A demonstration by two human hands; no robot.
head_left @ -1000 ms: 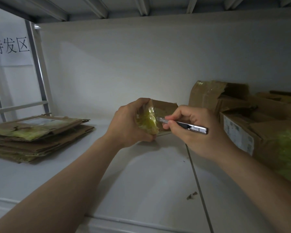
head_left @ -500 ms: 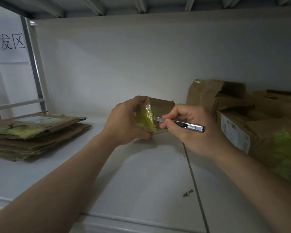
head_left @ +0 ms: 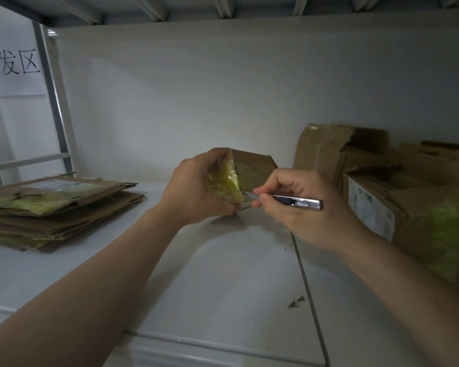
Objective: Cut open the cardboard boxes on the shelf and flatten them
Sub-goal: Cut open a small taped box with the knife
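A small cardboard box (head_left: 252,169) with yellow tape on its near end is held up above the white shelf (head_left: 223,282). My left hand (head_left: 196,192) grips its left side, fingers curled over the top and under the bottom. My right hand (head_left: 302,205) holds a silver utility knife (head_left: 284,201) like a pen. The blade tip touches the lower edge of the taped end.
A stack of flattened cardboard (head_left: 51,207) lies on the shelf at the left. Several unopened and torn boxes (head_left: 382,186) crowd the right side against the back wall. Small cardboard scraps (head_left: 296,301) lie near the shelf seam. A metal upright (head_left: 53,102) stands at the left.
The knife tip has slid down along the taped end of the box toward its lower corner. Both hands otherwise stay in place.
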